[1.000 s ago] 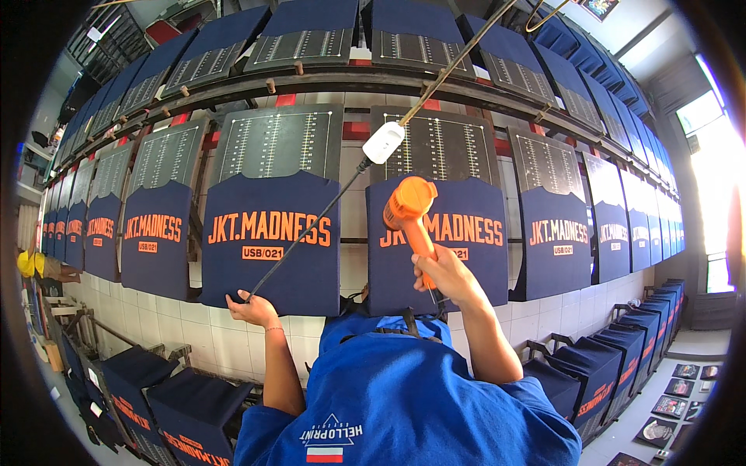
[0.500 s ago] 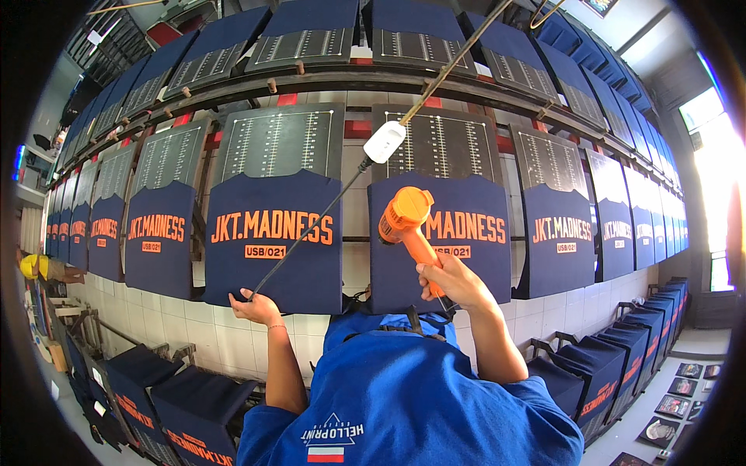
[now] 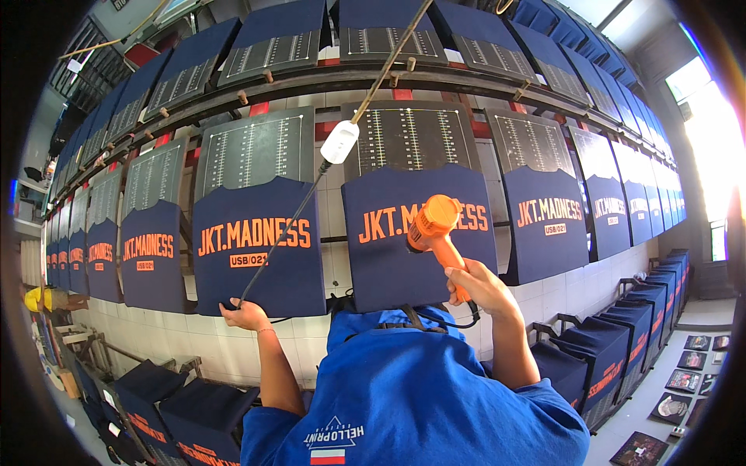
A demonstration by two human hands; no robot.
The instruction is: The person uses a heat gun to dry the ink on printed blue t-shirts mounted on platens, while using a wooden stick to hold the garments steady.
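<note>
My right hand (image 3: 483,289) grips the handle of an orange heat gun (image 3: 439,221). The gun is tilted over a navy T-shirt (image 3: 420,272) with an orange print, and it hides the middle of that print. Below the T-shirt (image 3: 256,283) to the left, my left hand (image 3: 247,316) is closed around a black power cord (image 3: 281,233) near the shirt's lower edge. That cord rises to a white plug connector (image 3: 340,142), which hangs from a tan cable (image 3: 388,66). Both shirts lie flat on dark printing boards (image 3: 252,147).
More boards with navy shirts line the row on both sides; one shirt (image 3: 544,225) is just to the right. Behind runs a long rail (image 3: 303,75) with a second row. Draped shirts (image 3: 614,349) stand low at both sides behind me. Sample prints (image 3: 684,380) lie at far right.
The heat gun in my right hand has moved right across the shirt, uncovering the print's left part. My view has shifted a little. The left hand still has the cord.
</note>
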